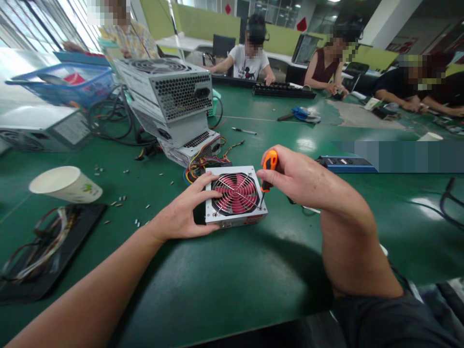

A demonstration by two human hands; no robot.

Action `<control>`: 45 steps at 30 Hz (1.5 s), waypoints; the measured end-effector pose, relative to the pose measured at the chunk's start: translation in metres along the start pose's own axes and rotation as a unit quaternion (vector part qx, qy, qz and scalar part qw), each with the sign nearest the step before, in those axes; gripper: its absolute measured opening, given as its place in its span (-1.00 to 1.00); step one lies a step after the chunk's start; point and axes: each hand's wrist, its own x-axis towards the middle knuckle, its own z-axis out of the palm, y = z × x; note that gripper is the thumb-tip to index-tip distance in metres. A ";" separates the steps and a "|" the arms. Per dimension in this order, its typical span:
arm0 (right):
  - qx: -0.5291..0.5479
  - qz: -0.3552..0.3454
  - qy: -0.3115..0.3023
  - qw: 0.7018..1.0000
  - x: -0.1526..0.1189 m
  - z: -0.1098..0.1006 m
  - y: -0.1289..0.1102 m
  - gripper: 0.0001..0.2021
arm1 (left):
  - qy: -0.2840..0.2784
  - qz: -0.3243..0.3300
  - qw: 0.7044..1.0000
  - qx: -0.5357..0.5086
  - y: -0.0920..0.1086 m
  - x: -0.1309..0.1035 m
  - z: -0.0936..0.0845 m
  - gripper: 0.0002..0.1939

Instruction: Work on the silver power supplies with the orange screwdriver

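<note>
Bracing the small power supply [236,197], the left hand [183,208] has its fingers gripping the left edge, thumb along the near side and one fingertip out over the rim of the fan grille [235,191]. The unit rests fan side up on the green desk [224,295], right in front of the person. Over to the right hand [295,176] — fingers closed round the handle of an orange screwdriver [270,162], shaft slanting down to the near right corner. Is the tip properly seated in a screw head? Too small to tell, and there's the danger: a shaft leaning like that could slip under a twist, chewing up the head or skidding across the metal. Watch the support, too! Only one side is covered, so a hard turn at the opposite corner might swivel the whole case. Just behind it, the bunched cables [203,163] could snag if the box spins. And any screw popping free — well, small metal pieces [122,198] litter the desk on the left, and one more could easily get lost among them.
</note>
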 end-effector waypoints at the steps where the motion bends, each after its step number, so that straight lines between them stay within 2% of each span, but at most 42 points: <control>1: 0.001 -0.009 -0.001 1.000 -0.003 -0.002 -0.002 -0.79 | 0.001 0.001 1.000 -0.001 0.000 0.000 0.000 -0.23; 7: 0.013 -0.069 -0.054 0.996 -0.020 -0.014 -0.004 -0.80 | 0.004 0.008 1.000 -0.004 0.002 0.002 0.000 -0.23; 14: -0.023 -0.030 0.002 0.999 -0.007 -0.002 -0.001 -0.74 | 0.005 0.005 1.000 -0.004 0.000 0.001 0.000 -0.24; 19: -0.036 -0.049 -0.016 0.998 -0.015 -0.005 -0.010 -0.77 | 0.009 0.006 1.000 -0.010 0.000 0.000 0.001 -0.22; 24: -0.029 -0.058 -0.019 0.998 -0.022 -0.010 -0.008 -0.75 | 0.010 0.007 1.000 -0.015 -0.001 -0.001 0.002 -0.20; 27: -0.023 -0.040 0.020 0.999 -0.025 -0.016 -0.008 -0.72 | 0.015 0.007 1.000 -0.017 -0.003 -0.002 0.003 -0.21; 29: -0.003 -0.013 0.086 0.996 -0.028 -0.018 -0.013 -0.70 | 0.016 0.010 1.000 -0.019 -0.004 -0.002 0.003 -0.20; 31: 0.050 0.007 0.165 0.985 -0.029 -0.014 -0.020 -0.69 | 0.017 0.011 1.000 -0.020 -0.005 -0.002 0.004 -0.19; 33: 0.143 -0.001 0.192 0.971 -0.028 -0.005 -0.028 -0.71 | 0.019 0.014 0.999 -0.021 -0.005 -0.001 0.003 -0.18; 35: 0.209 -0.043 0.158 0.964 -0.025 0.008 -0.035 -0.72 | 0.022 0.019 0.999 -0.022 -0.004 -0.001 0.003 -0.18; 38: 0.181 -0.091 0.115 0.972 -0.020 0.023 -0.041 -0.72 | 0.020 0.021 0.999 -0.021 -0.003 0.000 0.002 -0.16; 45: 0.132 -0.149 0.025 0.980 -0.018 0.027 -0.046 -0.75 | 0.020 0.013 0.999 -0.030 -0.002 0.000 0.002 -0.17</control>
